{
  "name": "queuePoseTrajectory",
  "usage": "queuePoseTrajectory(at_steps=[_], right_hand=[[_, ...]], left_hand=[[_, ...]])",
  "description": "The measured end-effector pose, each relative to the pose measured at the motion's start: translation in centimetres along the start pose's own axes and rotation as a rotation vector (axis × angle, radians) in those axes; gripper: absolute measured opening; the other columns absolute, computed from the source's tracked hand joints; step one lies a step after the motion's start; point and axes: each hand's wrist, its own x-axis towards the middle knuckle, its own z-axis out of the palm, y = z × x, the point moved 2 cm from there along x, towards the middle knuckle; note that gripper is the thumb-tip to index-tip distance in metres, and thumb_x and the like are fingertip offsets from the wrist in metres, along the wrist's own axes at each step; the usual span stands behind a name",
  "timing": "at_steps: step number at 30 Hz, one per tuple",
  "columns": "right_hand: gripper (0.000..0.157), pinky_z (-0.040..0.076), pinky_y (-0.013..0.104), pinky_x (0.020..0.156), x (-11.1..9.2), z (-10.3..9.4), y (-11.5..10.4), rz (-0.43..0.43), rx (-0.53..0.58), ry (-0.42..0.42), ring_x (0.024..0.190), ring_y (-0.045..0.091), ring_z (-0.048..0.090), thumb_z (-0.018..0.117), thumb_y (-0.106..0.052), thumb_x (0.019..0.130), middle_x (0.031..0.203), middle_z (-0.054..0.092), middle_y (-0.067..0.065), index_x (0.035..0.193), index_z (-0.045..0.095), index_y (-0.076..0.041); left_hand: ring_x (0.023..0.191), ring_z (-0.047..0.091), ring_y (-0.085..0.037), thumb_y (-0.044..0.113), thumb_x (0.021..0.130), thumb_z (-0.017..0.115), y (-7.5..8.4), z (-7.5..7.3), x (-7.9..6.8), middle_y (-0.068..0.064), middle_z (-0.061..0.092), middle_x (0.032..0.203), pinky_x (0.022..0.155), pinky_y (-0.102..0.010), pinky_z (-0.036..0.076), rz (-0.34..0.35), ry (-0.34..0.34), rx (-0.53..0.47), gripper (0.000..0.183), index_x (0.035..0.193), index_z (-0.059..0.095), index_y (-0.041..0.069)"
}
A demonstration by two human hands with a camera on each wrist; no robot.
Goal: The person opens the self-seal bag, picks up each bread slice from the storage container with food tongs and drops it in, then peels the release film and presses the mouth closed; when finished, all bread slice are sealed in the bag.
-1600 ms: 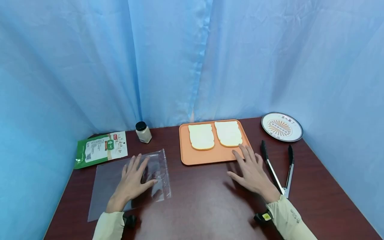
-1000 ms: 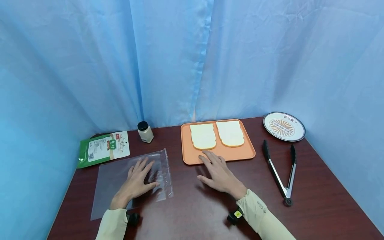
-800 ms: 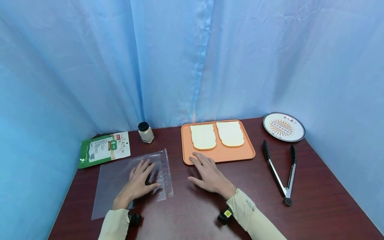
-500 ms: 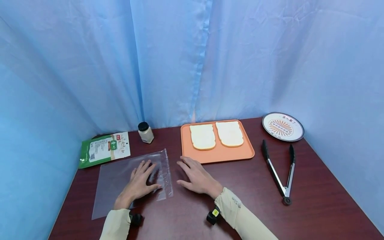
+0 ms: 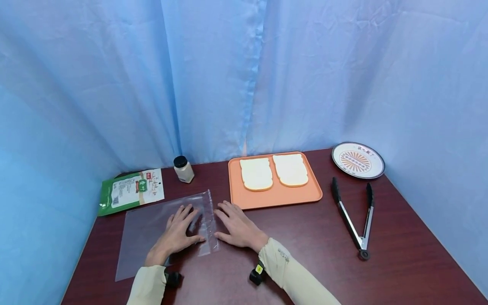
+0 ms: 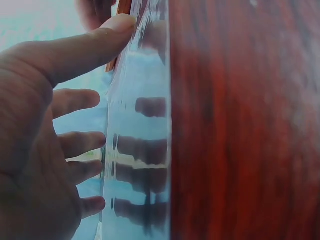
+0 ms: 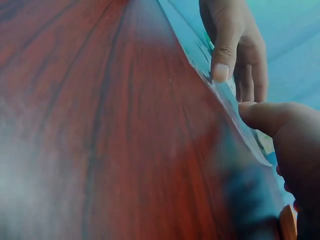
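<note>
A clear plastic bag (image 5: 145,237) lies flat on the left part of the dark red table. Over its right half is my left hand (image 5: 175,237), fingers spread and holding nothing. In the left wrist view the fingers (image 6: 82,145) hover near the bag's glossy surface, which mirrors them. My right hand (image 5: 238,228) is at the bag's right edge, fingers loosely extended, the thumb close to that edge. From the right wrist view, the right thumb (image 7: 265,117) is near the bag's rim; whether it touches is hard to tell.
An orange tray (image 5: 276,200) with two bread slices (image 5: 256,173) stands at the back. Left of it are a black-capped jar (image 5: 184,170) and a green-and-white packet (image 5: 131,190). Tongs (image 5: 354,224) and a patterned plate (image 5: 358,161) lie to the right. Blue curtains (image 5: 213,76) enclose the table.
From beside the tongs, my right hand has moved left past the tray's front to the bag's right edge. My left hand has stayed over the bag.
</note>
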Motion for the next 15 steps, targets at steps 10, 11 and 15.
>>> queuePoseTrajectory(at_steps=[10,11,15], right_hand=[[0.066,0.031,0.045,0.125,0.9,0.5,-0.4,0.000,0.075,-0.040,0.153,0.029,0.031,0.051,-0.052,0.101,0.163,0.034,0.012,0.152,0.041,-0.012],[0.066,0.031,0.045,0.125,1.0,0.6,-0.3,0.007,0.074,-0.046,0.153,0.029,0.030,0.051,-0.052,0.101,0.163,0.034,0.011,0.152,0.041,-0.013],[0.067,0.031,0.047,0.124,1.3,1.0,-0.3,0.014,0.049,-0.056,0.153,0.028,0.030,0.050,-0.055,0.100,0.164,0.033,0.008,0.153,0.040,-0.014]], left_hand=[[0.151,0.023,-0.049,0.041,0.079,0.083,-0.1,0.1,0.1,-0.024,0.032,0.161,0.117,-0.073,0.019,0.008,-0.009,0.034,0.086,0.150,0.045,0.010],[0.151,0.023,-0.048,0.041,0.079,0.083,-0.1,0.2,0.2,-0.023,0.032,0.161,0.118,-0.073,0.019,0.006,-0.010,0.033,0.086,0.150,0.046,0.010],[0.151,0.022,-0.048,0.042,0.080,0.083,-0.1,0.4,0.2,-0.024,0.030,0.162,0.118,-0.073,0.019,-0.004,-0.018,0.039,0.086,0.150,0.045,0.009]])
